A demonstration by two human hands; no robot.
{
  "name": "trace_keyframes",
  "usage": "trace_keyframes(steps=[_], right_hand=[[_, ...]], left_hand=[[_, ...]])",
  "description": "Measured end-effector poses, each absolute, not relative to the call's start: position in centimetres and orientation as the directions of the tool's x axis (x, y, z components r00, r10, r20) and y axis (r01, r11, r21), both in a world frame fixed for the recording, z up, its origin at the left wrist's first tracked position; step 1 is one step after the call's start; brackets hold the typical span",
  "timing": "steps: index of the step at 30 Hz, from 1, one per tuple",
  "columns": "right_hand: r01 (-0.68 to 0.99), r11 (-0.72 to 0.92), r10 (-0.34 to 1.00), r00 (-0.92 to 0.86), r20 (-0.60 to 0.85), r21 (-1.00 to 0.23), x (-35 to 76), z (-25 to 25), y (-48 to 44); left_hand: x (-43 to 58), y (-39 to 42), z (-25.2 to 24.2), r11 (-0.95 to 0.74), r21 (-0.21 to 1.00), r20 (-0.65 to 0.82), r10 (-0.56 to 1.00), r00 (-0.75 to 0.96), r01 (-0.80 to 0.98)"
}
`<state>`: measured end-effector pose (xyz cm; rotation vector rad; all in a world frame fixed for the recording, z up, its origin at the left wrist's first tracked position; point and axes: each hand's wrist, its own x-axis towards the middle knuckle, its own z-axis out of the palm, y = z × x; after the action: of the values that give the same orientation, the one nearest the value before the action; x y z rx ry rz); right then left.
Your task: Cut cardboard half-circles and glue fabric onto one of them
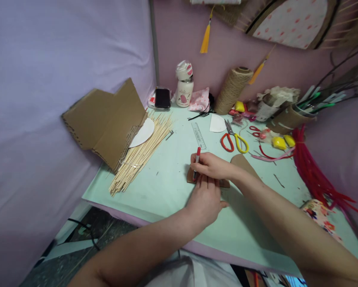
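Note:
My right hand (213, 165) is closed around a red-capped pen (196, 161), its tip down on a small brown cardboard piece (191, 177) lying on the pale green table (164, 183). My left hand (204, 199) rests flat on that cardboard, fingers stretched forward and pressing it down just below the right hand. Most of the cardboard is hidden under both hands. A second brown cardboard cutout (241, 161) lies just behind my right wrist.
A bundle of bamboo sticks (143, 153), folded corrugated cardboard (107, 121) and a white disc lie at left. A clear ruler (198, 135), red-and-yellow scissors (234, 141), a twine spool (233, 89), a bottle (184, 85), a phone (162, 97) and red pipe cleaners (313, 171) sit behind and right.

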<state>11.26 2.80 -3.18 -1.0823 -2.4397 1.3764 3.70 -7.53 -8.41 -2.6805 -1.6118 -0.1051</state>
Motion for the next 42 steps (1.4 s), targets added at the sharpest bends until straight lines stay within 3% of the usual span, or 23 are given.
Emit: trace_keyframes(steps=[9,20,42], right_hand=[[0.514,0.358,0.643,-0.741,-0.194,-0.779,11.1,-3.2,2.9],[0.509,0.297,0.67,-0.713,-0.204,-0.808,11.7,-3.0,3.4],[0.469,0.251,0.82,-0.567,-0.071,-0.847,15.4,-5.5,4.1]], left_hand=[[3.7,-7.5,-8.8,-0.462,0.071,0.053,0.887,0.459,0.884],[3.7,-7.7,-8.9,-0.469,0.037,0.071,0.882,0.466,0.882],[3.6,-7.4,-8.9,-0.498,0.035,0.042,0.867,0.497,0.867]])
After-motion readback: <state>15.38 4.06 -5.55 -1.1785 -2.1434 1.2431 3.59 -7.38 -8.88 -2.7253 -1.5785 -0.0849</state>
